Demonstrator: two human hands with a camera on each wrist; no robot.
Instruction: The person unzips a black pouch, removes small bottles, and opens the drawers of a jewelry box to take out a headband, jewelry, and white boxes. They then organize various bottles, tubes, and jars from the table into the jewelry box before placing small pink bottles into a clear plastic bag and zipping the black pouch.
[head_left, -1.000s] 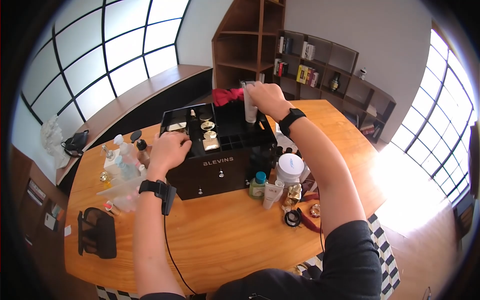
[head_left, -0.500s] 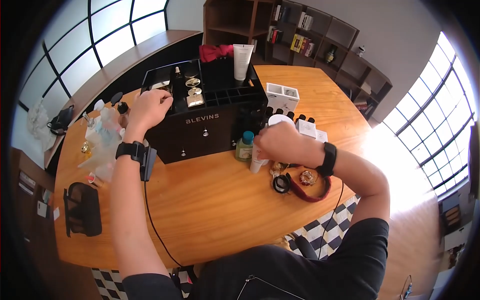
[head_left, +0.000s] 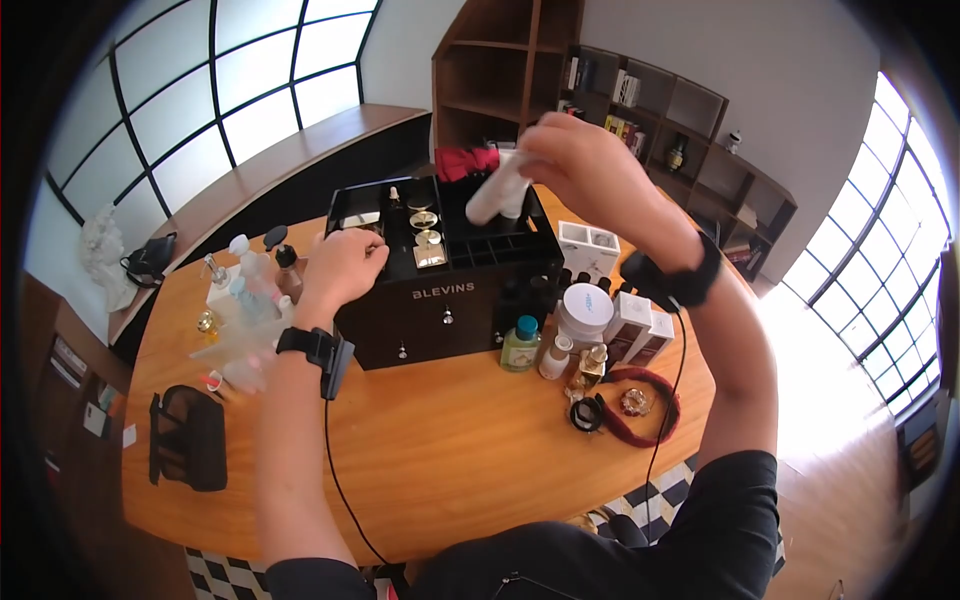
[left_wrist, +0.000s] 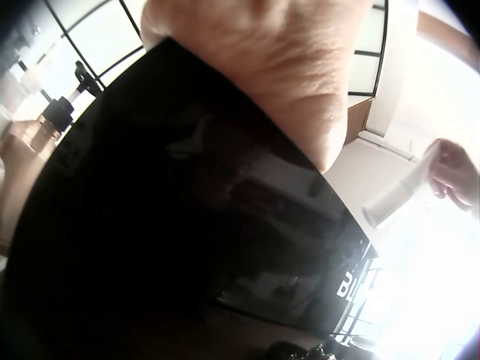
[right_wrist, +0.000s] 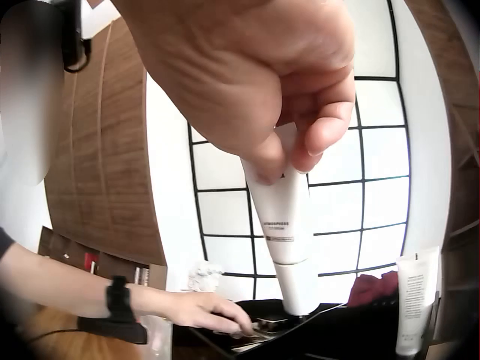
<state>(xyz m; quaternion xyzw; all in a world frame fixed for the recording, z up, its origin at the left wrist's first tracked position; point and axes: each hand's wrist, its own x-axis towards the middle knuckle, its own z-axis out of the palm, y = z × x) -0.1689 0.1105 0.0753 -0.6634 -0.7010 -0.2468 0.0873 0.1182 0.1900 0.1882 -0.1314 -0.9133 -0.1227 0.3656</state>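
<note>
My right hand (head_left: 595, 170) pinches a white squeeze tube (right_wrist: 281, 225) by its flat end, cap pointing down. The tube is tilted over the top of a black cosmetics organizer (head_left: 385, 335) lettered BLEVINS. A second white tube (right_wrist: 416, 300) stands upright at the organizer's back right, beside the held one. My left hand (head_left: 343, 268) rests at the organizer's left edge, fingers loosely bent; its fingertips are partly hidden in the left wrist view. Near it in the top tray are gold compacts (head_left: 428, 245) and a small dropper bottle (head_left: 395, 196).
To the right stand a green bottle with a blue cap (head_left: 521, 345), a white jar (head_left: 585, 310), small boxes (head_left: 628, 325) and a red headband (head_left: 672, 405). Pump bottles (head_left: 287, 265) crowd the left side. A black mesh pouch (head_left: 190, 440) lies at the front left, and a red bow (head_left: 462, 165) sits behind the organizer.
My right hand let go of the first tube, leaving it upright in the organizer, took a smaller white tube from the right-hand group and lifted it over the top. The left hand stays at the edge.
</note>
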